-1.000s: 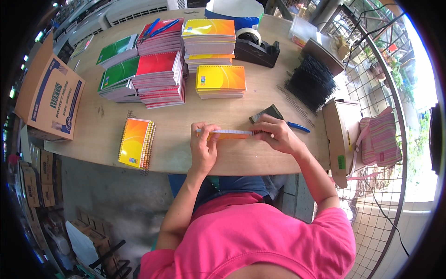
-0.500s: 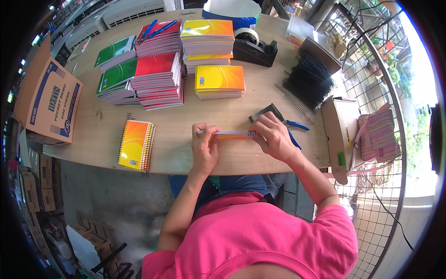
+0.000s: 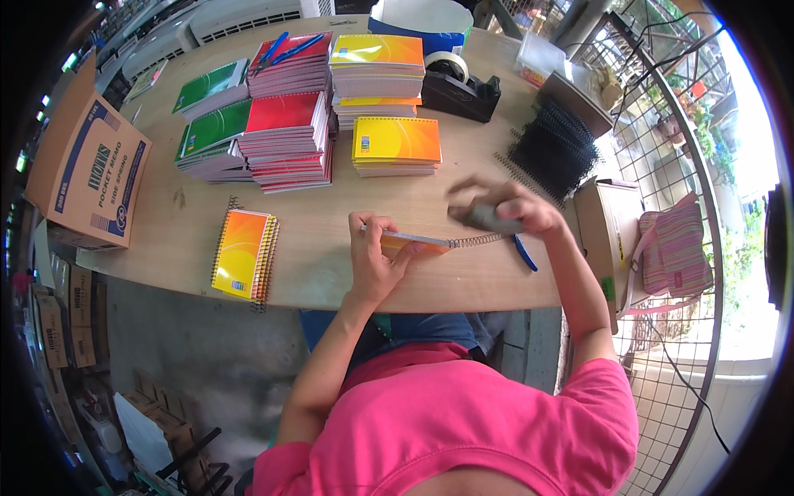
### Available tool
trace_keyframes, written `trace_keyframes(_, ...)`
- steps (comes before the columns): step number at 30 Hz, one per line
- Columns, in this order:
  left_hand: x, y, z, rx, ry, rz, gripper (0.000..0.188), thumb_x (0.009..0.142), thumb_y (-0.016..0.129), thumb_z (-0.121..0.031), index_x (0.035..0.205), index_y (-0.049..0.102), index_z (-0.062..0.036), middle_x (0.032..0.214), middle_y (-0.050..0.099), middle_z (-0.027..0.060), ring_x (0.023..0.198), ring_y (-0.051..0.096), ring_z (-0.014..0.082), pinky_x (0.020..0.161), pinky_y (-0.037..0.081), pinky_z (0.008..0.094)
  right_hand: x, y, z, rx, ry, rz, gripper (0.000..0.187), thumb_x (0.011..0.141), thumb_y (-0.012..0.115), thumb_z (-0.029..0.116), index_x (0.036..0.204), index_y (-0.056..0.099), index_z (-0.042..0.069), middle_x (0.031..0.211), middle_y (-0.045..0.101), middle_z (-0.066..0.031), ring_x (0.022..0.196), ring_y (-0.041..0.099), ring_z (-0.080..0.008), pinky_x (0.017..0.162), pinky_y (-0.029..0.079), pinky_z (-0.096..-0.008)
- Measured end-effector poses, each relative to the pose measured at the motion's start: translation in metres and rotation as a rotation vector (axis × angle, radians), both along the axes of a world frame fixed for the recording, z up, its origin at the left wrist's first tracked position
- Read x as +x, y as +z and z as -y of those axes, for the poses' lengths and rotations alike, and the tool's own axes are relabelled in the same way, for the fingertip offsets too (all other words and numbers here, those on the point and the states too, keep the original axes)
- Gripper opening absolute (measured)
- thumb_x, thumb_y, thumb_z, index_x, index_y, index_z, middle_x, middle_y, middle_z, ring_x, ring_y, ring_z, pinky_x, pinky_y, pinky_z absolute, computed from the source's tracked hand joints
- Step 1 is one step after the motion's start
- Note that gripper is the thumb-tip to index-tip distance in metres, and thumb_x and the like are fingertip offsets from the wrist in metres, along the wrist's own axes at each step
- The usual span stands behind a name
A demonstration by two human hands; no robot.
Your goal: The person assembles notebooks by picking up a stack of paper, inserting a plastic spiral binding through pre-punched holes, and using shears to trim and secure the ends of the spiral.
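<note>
My left hand (image 3: 379, 252) pinches a small yellow-orange notebook (image 3: 409, 241), held edge-up above the table. A wire spiral coil (image 3: 478, 240) runs out from the notebook's right end toward my right hand (image 3: 513, 207). That hand is blurred by motion, its fingers around a dark grey block-like thing (image 3: 495, 220) whose kind I cannot make out. Below it lie blue-handled pliers (image 3: 525, 253), mostly hidden, one handle showing. To the left, a stack of spiral-bound yellow notebooks (image 3: 241, 255) rests near the table's front edge.
Stacks of green (image 3: 213, 128), red (image 3: 285, 116) and yellow notebooks (image 3: 395, 142) stand at the back. Beyond them is a black tape dispenser (image 3: 463, 95). Black spiral coils (image 3: 552, 153) lie at the right, by a cardboard box (image 3: 608, 223). Another cardboard carton (image 3: 91, 174) stands at the left.
My right hand has left the notebook's end and moved right and up, onto the dark block, which has shifted. The coil now shows stretching out from the notebook. My left hand still holds it.
</note>
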State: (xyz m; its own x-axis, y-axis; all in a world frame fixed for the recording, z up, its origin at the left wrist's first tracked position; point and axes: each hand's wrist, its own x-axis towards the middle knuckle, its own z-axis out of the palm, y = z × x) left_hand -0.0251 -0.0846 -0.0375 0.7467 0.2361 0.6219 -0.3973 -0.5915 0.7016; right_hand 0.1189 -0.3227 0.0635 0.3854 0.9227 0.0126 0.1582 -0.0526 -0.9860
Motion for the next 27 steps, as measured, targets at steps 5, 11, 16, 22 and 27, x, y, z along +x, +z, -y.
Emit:
trace_keyframes(5, 0.003, -0.004, -0.003, -0.002, -0.070, -0.016, 0.056, 0.076, 0.086, -0.043, 0.099, 0.051, -0.0056, 0.096, 0.045, 0.0113, 0.090, 0.048, 0.0283, 0.076, 0.044, 0.0406, -0.002, -0.020, -0.010, 0.034, 0.159, -0.036, 0.055, 0.088, 0.058, 0.039, 0.111, 0.072, -0.009, 0.128, 0.063, -0.0235, 0.114, 0.062, -0.0338, 0.100, 0.046, -0.0396)
trace_keyframes(11, 0.007, -0.001, 0.003, -0.022, -0.088, -0.030, 0.058, 0.075, 0.087, -0.042, 0.100, 0.049, -0.0053, 0.095, 0.045, 0.0112, 0.089, 0.048, 0.0282, 0.075, 0.044, 0.0396, -0.006, -0.023, 0.005, 0.112, 0.035, -0.484, 0.061, 0.084, 0.062, 0.043, 0.108, 0.071, -0.012, 0.124, 0.066, -0.0268, 0.109, 0.066, -0.0343, 0.097, 0.050, -0.0409)
trace_keyframes(16, 0.006, 0.004, 0.009, 0.001, -0.097, -0.032, 0.057, 0.075, 0.089, -0.030, 0.104, 0.047, -0.0048, 0.097, 0.047, 0.0124, 0.089, 0.049, 0.0302, 0.076, 0.045, 0.0416, -0.003, -0.023, -0.010, -0.155, -0.068, 0.227, 0.038, 0.088, 0.064, 0.029, 0.106, 0.075, -0.003, 0.122, 0.068, -0.0234, 0.107, 0.067, -0.0331, 0.095, 0.050, -0.0404)
trace_keyframes(22, 0.006, 0.005, 0.012, -0.037, -0.122, -0.059, 0.057, 0.075, 0.088, -0.028, 0.104, 0.046, -0.0034, 0.096, 0.046, 0.0131, 0.088, 0.049, 0.0307, 0.074, 0.045, 0.0418, -0.004, -0.020, -0.015, 0.000, -0.076, 0.031, 0.058, 0.091, 0.053, 0.041, 0.096, 0.071, -0.015, 0.120, 0.067, -0.0285, 0.107, 0.066, -0.0356, 0.093, 0.050, -0.0405)
trace_keyframes(27, 0.006, 0.003, 0.015, -0.059, -0.151, -0.076, 0.058, 0.074, 0.089, -0.025, 0.107, 0.047, -0.0034, 0.098, 0.047, 0.0130, 0.088, 0.050, 0.0308, 0.078, 0.046, 0.0402, -0.008, -0.015, -0.032, -0.289, -0.050, 0.404, 0.048, 0.093, 0.057, 0.036, 0.097, 0.073, -0.009, 0.122, 0.066, -0.0250, 0.100, 0.067, -0.0319, 0.089, 0.050, -0.0377)
